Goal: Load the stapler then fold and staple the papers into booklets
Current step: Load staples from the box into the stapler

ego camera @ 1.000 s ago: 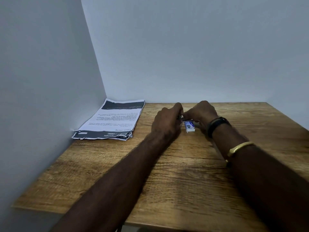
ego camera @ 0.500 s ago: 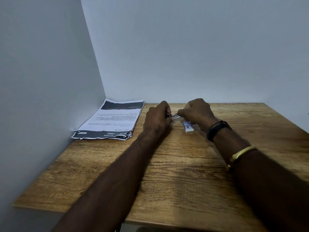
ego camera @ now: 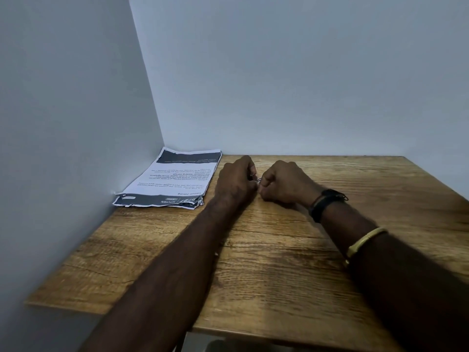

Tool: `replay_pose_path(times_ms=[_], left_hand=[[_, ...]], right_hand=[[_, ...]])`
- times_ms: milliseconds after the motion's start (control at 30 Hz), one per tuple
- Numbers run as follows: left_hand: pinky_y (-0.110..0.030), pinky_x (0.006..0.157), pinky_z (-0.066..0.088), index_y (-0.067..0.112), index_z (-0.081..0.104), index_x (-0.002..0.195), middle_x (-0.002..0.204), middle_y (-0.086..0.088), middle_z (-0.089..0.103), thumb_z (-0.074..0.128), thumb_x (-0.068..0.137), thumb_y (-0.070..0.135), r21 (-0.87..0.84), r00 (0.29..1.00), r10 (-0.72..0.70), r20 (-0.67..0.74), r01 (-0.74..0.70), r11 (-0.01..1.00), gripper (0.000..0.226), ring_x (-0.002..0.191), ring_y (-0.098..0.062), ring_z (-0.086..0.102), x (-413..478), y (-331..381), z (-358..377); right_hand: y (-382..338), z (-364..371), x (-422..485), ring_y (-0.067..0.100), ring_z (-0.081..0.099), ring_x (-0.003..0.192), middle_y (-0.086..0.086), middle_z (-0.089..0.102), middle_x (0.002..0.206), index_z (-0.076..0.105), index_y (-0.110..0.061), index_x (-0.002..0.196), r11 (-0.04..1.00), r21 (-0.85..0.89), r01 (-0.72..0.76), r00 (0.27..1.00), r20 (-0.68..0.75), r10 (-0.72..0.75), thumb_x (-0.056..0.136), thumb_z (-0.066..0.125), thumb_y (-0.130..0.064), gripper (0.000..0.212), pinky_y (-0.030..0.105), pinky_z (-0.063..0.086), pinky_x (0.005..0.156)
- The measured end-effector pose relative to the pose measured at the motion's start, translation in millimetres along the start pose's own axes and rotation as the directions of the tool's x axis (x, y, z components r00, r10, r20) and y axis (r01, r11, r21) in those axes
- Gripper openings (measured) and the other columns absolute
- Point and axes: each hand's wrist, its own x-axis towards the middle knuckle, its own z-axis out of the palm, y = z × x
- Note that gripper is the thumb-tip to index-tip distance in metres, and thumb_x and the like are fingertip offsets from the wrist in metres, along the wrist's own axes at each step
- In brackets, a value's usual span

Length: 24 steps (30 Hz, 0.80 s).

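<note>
Wood-grain brown surface [ego camera: 279, 262] in grey corner. Left hand [ego camera: 234, 180] and right hand [ego camera: 284, 182], both fisted, pinch a small shiny metal stapler piece [ego camera: 256, 179], mostly hidden. Printed white-and-black paper stack [ego camera: 175, 179] lies flat far-left.

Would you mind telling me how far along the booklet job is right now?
Nothing looks finished. Both hands, left hand and right hand, are closed around a small metal item, likely stapler loading. The paper stack lies flat, unfolded and unstapled, so folding and stapling remain.
</note>
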Motion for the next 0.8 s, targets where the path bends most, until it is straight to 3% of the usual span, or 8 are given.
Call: replay_pose_path(times_ms=[133, 233, 467, 633, 800], left_hand=[[-0.042, 0.081, 0.056, 0.019, 0.062, 0.089, 0.087, 0.002, 0.076, 0.078, 0.073, 0.01, -0.007, 1.0, -0.009, 0.003, 0.009, 1.0, 0.024, 0.088, -0.021, 0.07, 0.6, -1.2, 0.8], [-0.04, 0.082, 0.056, 0.021, 0.061, 0.089, 0.086, 0.003, 0.075, 0.082, 0.073, 0.013, -0.008, 1.0, -0.011, 0.017, 0.011, 1.0, 0.027, 0.087, -0.019, 0.07, 1.3, -2.0, -0.1], [-0.039, 0.084, 0.057, 0.022, 0.062, 0.093, 0.089, 0.005, 0.075, 0.083, 0.075, 0.015, -0.008, 0.999, -0.02, 0.034, 0.021, 1.0, 0.028, 0.088, -0.016, 0.07, 1.1, -1.8, -2.0], [-0.038, 0.085, 0.057, 0.022, 0.063, 0.096, 0.091, 0.004, 0.076, 0.083, 0.076, 0.016, -0.008, 0.999, -0.021, 0.041, 0.021, 1.0, 0.029, 0.089, -0.017, 0.07, -0.1, -1.3, -2.6], [-0.04, 0.088, 0.057, 0.026, 0.06, 0.094, 0.094, 0.002, 0.076, 0.08, 0.08, 0.018, 0.007, 0.998, -0.019, 0.055, 0.018, 1.0, 0.026, 0.094, -0.02, 0.07, 2.1, -0.9, -1.0]], right_hand=[[5.0, -0.9, 2.4, 0.002, 0.067, 0.071, -0.011, 0.074, 0.069, 0.08, -0.022, 0.072, 0.999, 0.051, -0.009, 1.0, -0.003, 0.009, 0.077, 0.079, -0.016, 0.008, 0.022, 0.05, 0.06], [8.7, -3.5, 5.7, -0.006, 0.06, 0.068, -0.017, 0.068, 0.067, 0.081, -0.022, 0.075, 0.993, 0.111, -0.027, 0.995, -0.095, 0.038, 0.083, 0.078, -0.019, 0.009, 0.018, 0.041, 0.058], [14.8, -11.3, 5.3, 0.007, 0.068, 0.075, -0.008, 0.074, 0.074, 0.081, -0.02, 0.076, 0.981, 0.149, -0.123, 0.981, -0.133, 0.143, 0.083, 0.079, -0.017, 0.008, 0.025, 0.052, 0.065], [10.5, -18.9, -1.1, 0.014, 0.069, 0.082, -0.006, 0.074, 0.079, 0.079, -0.023, 0.074, 0.962, -0.009, -0.273, 0.957, -0.1, 0.271, 0.071, 0.084, -0.028, 0.008, 0.034, 0.06, 0.075], [2.8, -18.8, -2.9, 0.023, 0.067, 0.095, 0.001, 0.072, 0.098, 0.075, -0.022, 0.097, 0.914, -0.208, -0.348, 0.937, -0.104, 0.333, 0.075, 0.078, -0.028, 0.023, 0.029, 0.055, 0.075]])
